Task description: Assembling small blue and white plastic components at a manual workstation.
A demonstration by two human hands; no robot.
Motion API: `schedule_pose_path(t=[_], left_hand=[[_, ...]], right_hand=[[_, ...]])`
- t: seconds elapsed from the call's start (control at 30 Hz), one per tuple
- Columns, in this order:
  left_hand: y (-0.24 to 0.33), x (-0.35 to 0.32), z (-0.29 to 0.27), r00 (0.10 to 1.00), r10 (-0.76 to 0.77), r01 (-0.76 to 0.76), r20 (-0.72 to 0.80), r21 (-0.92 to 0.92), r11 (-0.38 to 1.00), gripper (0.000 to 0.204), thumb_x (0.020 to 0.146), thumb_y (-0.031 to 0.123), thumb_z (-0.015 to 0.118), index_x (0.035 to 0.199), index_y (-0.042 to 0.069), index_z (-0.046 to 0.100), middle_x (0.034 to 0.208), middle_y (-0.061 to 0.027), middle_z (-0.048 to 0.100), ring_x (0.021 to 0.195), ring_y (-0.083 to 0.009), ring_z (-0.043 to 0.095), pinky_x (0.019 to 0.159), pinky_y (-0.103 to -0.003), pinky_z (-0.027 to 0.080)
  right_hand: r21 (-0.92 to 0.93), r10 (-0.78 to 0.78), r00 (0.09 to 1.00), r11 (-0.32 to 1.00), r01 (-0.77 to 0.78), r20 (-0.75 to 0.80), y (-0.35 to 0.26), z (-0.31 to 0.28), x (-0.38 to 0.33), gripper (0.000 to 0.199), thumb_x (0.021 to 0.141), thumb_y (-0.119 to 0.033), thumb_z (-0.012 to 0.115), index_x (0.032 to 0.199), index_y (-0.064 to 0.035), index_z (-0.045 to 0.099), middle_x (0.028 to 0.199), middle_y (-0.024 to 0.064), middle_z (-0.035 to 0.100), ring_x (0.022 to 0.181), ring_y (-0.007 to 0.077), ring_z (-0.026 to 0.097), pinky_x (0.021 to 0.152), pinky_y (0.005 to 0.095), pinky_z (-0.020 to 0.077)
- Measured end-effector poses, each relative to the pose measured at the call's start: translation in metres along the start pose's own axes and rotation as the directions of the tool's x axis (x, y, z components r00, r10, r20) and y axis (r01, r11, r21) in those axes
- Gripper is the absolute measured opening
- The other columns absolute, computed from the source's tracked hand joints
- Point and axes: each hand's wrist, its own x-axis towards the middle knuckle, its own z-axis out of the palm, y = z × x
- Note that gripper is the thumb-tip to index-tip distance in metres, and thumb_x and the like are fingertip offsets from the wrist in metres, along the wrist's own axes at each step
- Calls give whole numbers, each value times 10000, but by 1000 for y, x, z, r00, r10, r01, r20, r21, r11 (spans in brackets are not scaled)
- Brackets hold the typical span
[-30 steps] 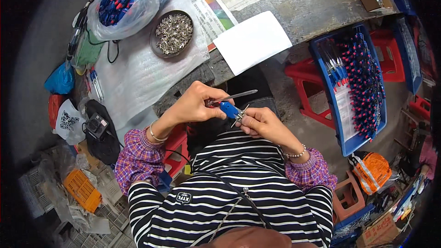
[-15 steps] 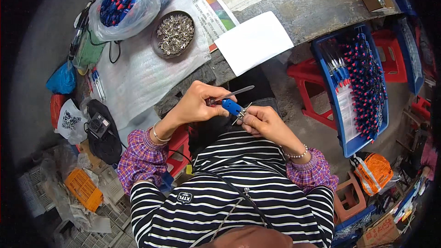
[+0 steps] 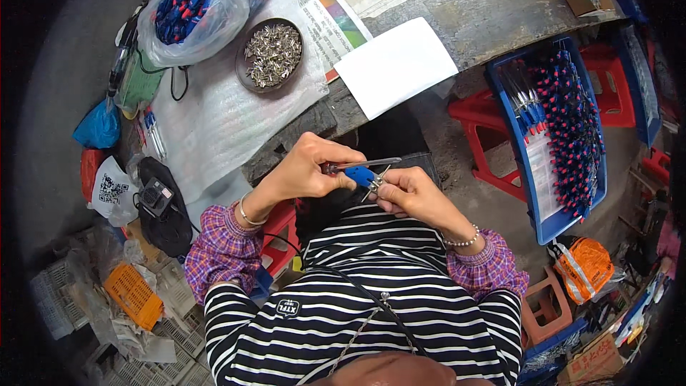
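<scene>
My left hand (image 3: pixel 312 166) is closed around a slim flat metal tool (image 3: pixel 375 163) with a dark red handle, whose blade points to the right. The same hand also grips a short blue plastic handle (image 3: pixel 359 176), lying just below the blade. My right hand (image 3: pixel 413 193) pinches the silvery metal fittings (image 3: pixel 376 184) at the blue handle's right end. A thin metal piece sticks out on both sides of these fittings. The fingers hide part of the joint, so I cannot tell exactly how the parts fit together.
On the worktable (image 3: pixel 493 11) are a bowl of small metal parts (image 3: pixel 239 64), a bag of blue and red pieces (image 3: pixel 146 28) and a white sheet (image 3: pixel 396 68). To the right, a blue tray (image 3: pixel 530 207) of blue-handled tools rests on red stools (image 3: pixel 475 111). An orange bag (image 3: pixel 586 268) lies below.
The metal tool's blade has swung from slanting upward to lying nearly level, closer over the blue handle. Both hands keep their hold and have barely moved.
</scene>
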Motion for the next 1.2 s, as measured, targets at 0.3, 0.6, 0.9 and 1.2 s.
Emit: schedule_pose_path(t=[0.3, 0.6, 0.9, 1.2], left_hand=[[1, -4, 11, 996, 33, -34, -86, -15, 999, 327, 619, 70, 767, 924, 11, 664, 694, -88, 637, 543, -143, 573, 505, -262, 438], [20, -4, -11, 992, 33, -30, -119, 28, 999, 378, 651, 23, 736, 1017, 24, 646, 828, -72, 647, 598, -119, 557, 530, -242, 440], [-6, 65, -145, 725, -6, 43, -689, 37, 998, 399, 831, 89, 543, 1213, -20, 514, 878, -135, 649, 628, -131, 629, 542, -248, 523], [-23, 95, -148, 727, -193, 190, -659, -77, 979, 410, 866, 91, 496, 1223, -108, 455, 956, -162, 614, 744, -200, 673, 534, -246, 527]], right_hand=[[-32, 18, 999, 999, -19, -31, -4, 4, 1, 189, 892, -135, 509, 850, 16, 614, 603, -34, 490, 485, 21, 391, 428, 175, 285], [79, 7, 1000, 997, -6, -6, -4, 4, 2, 167, 919, -108, 485, 901, 26, 584, 633, -25, 481, 522, 26, 383, 464, 163, 299], [110, -120, 993, 986, 122, -20, -6, 5, 5, 174, 924, -103, 479, 920, 42, 575, 644, -6, 498, 529, 35, 403, 468, 172, 313], [-14, -202, 978, 979, 201, -58, -24, 0, 7, 172, 921, -110, 488, 896, 32, 582, 652, 6, 531, 534, 38, 432, 479, 170, 329]])
